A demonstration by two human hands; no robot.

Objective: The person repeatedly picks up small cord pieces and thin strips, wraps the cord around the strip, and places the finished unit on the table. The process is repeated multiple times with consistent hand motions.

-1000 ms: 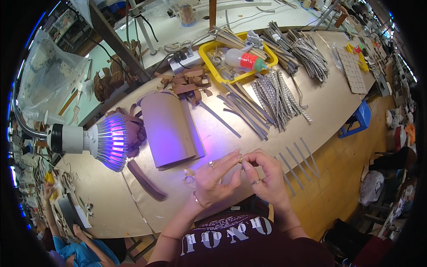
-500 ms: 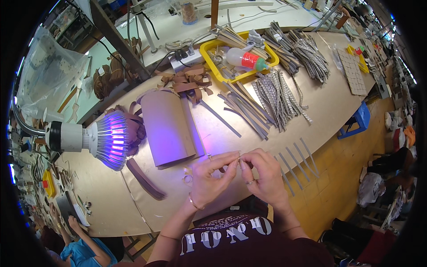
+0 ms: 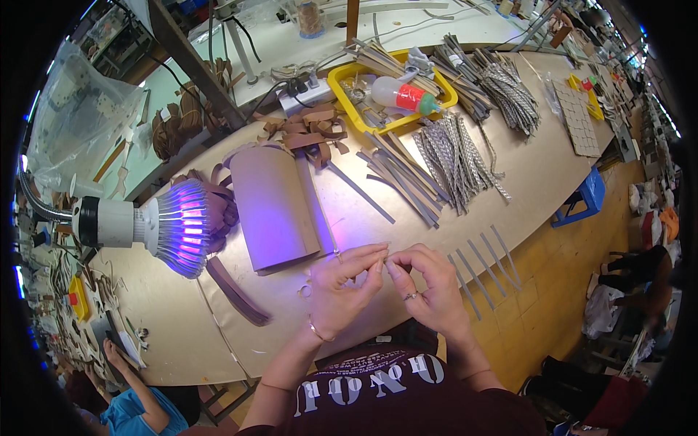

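Fingertips almost meeting, my left hand and my right hand are both in a pinch above the near edge of the table. Something small and thin seems to be between them, too small to name. A curved brown sheet lies just beyond my left hand. To the right of my right hand, several narrow grey strips hang side by side over the table edge. Grey and tan flat strips lie in a loose pile farther off, beside a bundle of silvery braided cords.
A lit bulb lamp on a bendable neck stands at left, with dark brown strips below it. Toward the back, a yellow tray holds a squeeze bottle. A blue stool stands at right. Another person sits lower left.
Both hands have shifted slightly left, their fingertips still close together. At lower left, the other person's arms have moved.
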